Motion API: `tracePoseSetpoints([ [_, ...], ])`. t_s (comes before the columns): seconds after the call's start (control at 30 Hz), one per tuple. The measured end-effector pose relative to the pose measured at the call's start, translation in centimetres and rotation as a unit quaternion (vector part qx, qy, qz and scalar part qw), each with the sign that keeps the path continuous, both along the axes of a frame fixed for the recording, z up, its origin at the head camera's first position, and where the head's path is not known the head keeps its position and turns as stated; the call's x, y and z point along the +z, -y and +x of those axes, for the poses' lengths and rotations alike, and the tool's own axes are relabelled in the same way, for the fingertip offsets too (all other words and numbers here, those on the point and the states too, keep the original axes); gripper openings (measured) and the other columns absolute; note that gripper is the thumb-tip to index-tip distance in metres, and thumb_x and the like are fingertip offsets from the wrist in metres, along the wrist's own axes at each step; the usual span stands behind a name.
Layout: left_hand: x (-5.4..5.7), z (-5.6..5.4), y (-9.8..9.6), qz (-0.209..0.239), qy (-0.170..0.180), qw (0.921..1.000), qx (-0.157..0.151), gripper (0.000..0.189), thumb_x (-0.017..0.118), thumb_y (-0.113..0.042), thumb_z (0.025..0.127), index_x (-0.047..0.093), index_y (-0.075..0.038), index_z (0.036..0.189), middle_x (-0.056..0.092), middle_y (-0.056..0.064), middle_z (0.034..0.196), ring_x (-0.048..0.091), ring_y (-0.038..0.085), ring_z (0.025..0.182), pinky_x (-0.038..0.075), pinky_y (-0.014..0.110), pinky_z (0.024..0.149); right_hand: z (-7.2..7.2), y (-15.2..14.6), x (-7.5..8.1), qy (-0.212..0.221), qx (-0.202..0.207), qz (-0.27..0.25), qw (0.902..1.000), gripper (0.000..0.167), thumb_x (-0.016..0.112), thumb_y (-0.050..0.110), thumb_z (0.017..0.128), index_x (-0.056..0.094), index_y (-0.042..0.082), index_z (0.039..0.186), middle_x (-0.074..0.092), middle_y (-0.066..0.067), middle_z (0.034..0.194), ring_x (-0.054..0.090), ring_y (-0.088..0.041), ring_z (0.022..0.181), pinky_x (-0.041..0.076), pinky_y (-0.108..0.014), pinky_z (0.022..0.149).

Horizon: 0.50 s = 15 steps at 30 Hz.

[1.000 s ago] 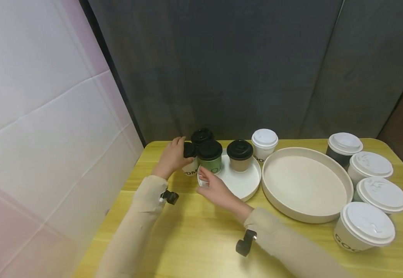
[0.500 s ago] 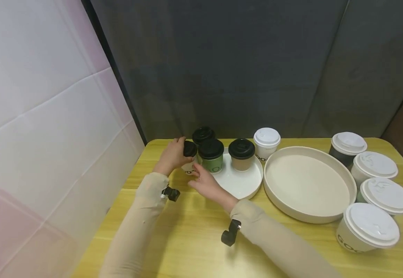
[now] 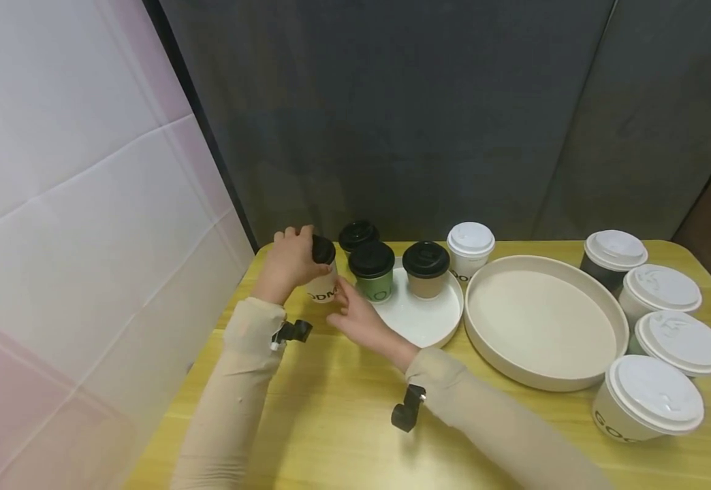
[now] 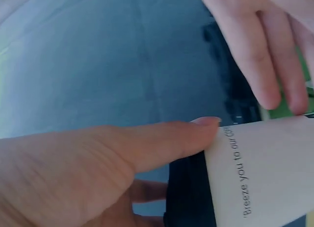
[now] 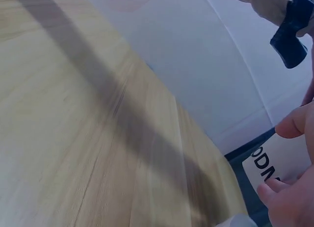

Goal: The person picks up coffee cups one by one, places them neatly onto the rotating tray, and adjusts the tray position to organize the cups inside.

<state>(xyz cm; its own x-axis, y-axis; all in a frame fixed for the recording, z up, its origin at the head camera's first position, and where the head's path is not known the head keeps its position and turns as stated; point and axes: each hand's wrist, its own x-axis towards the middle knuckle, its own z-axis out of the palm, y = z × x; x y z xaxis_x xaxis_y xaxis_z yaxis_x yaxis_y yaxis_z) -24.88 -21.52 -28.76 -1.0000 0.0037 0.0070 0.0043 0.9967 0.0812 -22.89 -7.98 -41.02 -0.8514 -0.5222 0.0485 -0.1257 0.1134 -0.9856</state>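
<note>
My left hand [image 3: 285,265] grips a white paper cup [image 3: 323,289] with a black lid, left of the white plate [image 3: 419,320]. In the left wrist view its thumb lies along the lid edge of the cup [image 4: 265,163]. The extended fingers of my right hand [image 3: 363,321] touch the cup's side; its palm faces the cup. Close by on the plate stand a green cup [image 3: 376,286] and a brown cup [image 3: 427,286], both black-lidded. Behind the green one is another black-lidded cup [image 3: 358,235], its body mostly hidden.
A beige round tray [image 3: 545,384] sits right of the plate. One white-lidded cup [image 3: 470,248] stands at the back between them. Several white-lidded cups and tubs [image 3: 646,401] line the tray's right side. A pale wall panel [image 3: 116,272] borders the table [image 3: 343,422] on the left.
My left hand has moved left with the white cup, opening a gap from the green cup. My right hand has shifted left from the plate's edge to the white cup's side.
</note>
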Motion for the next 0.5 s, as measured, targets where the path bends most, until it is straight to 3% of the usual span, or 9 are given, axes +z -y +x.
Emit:
tracePoseSetpoints([
  [0.2,1.7,2.3,-0.4,-0.031,0.017,0.9994,0.000,0.088,0.074,-0.041,0.086,0.032,-0.001,0.152,0.039,0.031,0.148,0.039,0.049,0.134,0.046,0.059,0.105,1.6,-0.4,1.0,-0.021,0.003,0.010,0.9997,0.082,0.057,0.009,0.092,0.011,0.013,0.160,0.019,-0.009,0.166,0.034,-0.030,0.149,0.035,-0.048,0.120],
  [0.5,2.7,5.6,-2.2,-0.067,-0.007,0.9967,-0.046,0.087,0.073,-0.046,0.085,0.037,-0.002,0.150,0.045,0.028,0.143,0.043,0.047,0.131,0.051,0.056,0.100,3.9,-2.7,1.8,-0.040,-0.003,0.024,0.9989,0.082,0.057,0.012,0.091,0.012,0.016,0.160,0.022,-0.004,0.166,0.036,-0.028,0.148,0.036,-0.048,0.119],
])
